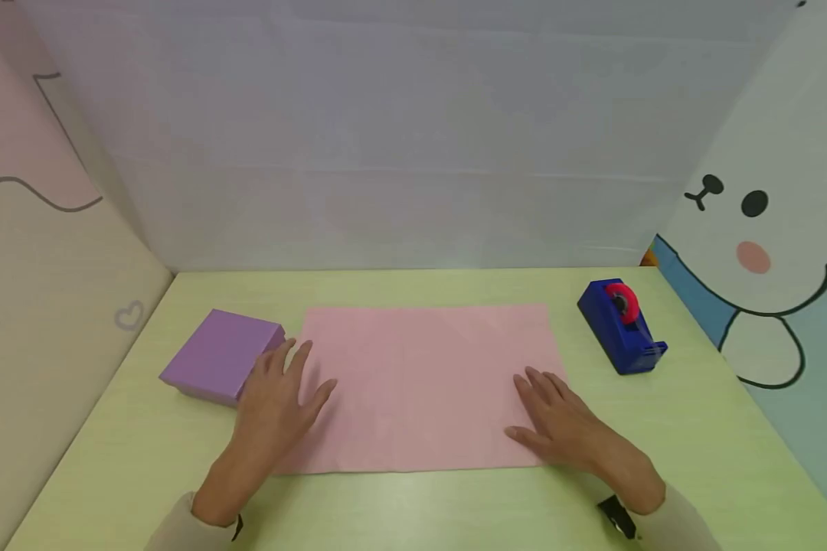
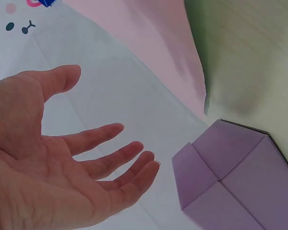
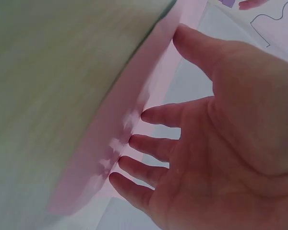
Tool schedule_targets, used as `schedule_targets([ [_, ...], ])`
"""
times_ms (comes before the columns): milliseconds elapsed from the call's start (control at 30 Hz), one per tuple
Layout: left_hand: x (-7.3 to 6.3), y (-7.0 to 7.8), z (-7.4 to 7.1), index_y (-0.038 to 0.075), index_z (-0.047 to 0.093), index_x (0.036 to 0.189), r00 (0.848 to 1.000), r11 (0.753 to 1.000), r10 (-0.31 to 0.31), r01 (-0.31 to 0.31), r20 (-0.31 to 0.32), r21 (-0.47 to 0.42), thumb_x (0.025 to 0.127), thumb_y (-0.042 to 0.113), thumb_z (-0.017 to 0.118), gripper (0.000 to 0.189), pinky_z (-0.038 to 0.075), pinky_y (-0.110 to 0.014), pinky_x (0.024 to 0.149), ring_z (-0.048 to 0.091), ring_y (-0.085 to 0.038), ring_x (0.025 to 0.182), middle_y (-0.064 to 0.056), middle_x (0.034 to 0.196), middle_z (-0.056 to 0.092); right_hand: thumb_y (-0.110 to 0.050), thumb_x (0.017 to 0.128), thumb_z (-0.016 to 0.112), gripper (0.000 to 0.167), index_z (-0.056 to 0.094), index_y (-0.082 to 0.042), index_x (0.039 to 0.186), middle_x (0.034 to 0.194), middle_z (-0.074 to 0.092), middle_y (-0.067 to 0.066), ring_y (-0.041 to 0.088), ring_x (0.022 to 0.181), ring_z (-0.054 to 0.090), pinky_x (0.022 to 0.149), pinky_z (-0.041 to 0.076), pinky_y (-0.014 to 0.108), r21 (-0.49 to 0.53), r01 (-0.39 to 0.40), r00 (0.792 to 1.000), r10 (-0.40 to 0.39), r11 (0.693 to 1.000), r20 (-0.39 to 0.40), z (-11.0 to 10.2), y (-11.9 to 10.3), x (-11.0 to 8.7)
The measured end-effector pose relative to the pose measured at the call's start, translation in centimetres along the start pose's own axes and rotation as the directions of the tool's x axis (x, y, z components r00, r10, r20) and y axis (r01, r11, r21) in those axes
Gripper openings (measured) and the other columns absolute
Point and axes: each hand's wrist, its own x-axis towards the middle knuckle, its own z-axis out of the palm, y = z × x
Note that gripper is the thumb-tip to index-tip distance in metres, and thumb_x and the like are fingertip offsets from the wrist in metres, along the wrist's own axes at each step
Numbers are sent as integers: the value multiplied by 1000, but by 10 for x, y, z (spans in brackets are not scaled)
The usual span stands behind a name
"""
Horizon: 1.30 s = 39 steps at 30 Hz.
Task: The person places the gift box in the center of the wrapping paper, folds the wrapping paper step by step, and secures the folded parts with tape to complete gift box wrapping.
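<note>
The pink sheet (image 1: 455,383) is lying flat on the tabletop (image 1: 455,513) between the two hands, its long axis running left to right across the person's front and a faint crease crossing it near the middle. The right hand (image 1: 558,425) is the nearer to it: it is resting at the sheet's right end, its fingers lightly bent, gripping nothing, with their tips and the thumb's touching the paper just inside that edge, and most of the sheet is stretching away leftward from them. The left hand (image 1: 270,405) is hovering over the sheet's left end, its fingers spread and relaxed, holding nothing. The purple box (image 1: 223,352) is sitting just to the left of that hand, outside the sheet's left edge, so the left hand is by far the closer one to it; the left wrist view is showing the fingertips apart from the box. The blue tape dispenser (image 1: 609,337) is standing beyond the right hand, off the sheet's far right corner.
</note>
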Motion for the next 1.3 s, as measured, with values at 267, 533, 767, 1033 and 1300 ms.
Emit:
schedule_targets([
  [267, 3, -11, -8, -10, 62, 129, 989, 998, 33, -41, -146, -52, 85, 20, 83, 58, 48, -64, 89, 53, -55, 112, -35, 130, 59, -41, 102, 62, 76, 38, 10, 152, 157, 33, 34, 54, 144, 30, 116, 25, 66, -5, 9, 1000, -9, 1000, 7, 0, 0, 0],
  [533, 7, -31, -14, -9, 62, 125, 971, 998, 39, -48, -235, -36, 81, 16, 86, 56, 46, -65, 87, 52, -57, 107, -35, 121, 60, -44, 102, 61, 76, 38, 8, 153, 159, 31, 32, 54, 145, 29, 116, 23, 68, -1, -13, 1000, 13, 1000, 18, 1, 1, -2],
  [767, 7, -45, -24, -12, 54, 132, 983, 994, -101, 95, -152, -46, 89, 24, 79, 61, 39, -69, 95, 45, -61, 116, -42, 127, 51, -43, 102, 61, 75, 39, 8, 152, 158, 33, 33, 55, 143, 30, 114, 26, 69, -6, -4, 1000, 4, 1000, 2, 1, 1, -2],
  [1033, 9, -58, -37, -13, 40, 144, 973, 971, -229, 227, -21, -69, 98, 44, 64, 77, 31, -75, 96, 32, -65, 125, -47, 138, 37, -43, 102, 61, 75, 39, 8, 152, 158, 33, 33, 55, 143, 30, 113, 26, 70, -8, -2, 1000, 2, 1000, -6, 1, 1, -2],
  [1300, 7, -69, -45, -17, 34, 144, 952, 950, -304, 306, 36, -66, 97, 52, 63, 89, 26, -80, 96, 29, -69, 127, -50, 139, 32, -45, 102, 60, 77, 37, 8, 153, 159, 31, 33, 56, 144, 28, 113, 24, 72, 13, -23, 1000, 22, 1000, 22, -2, -1, -2],
])
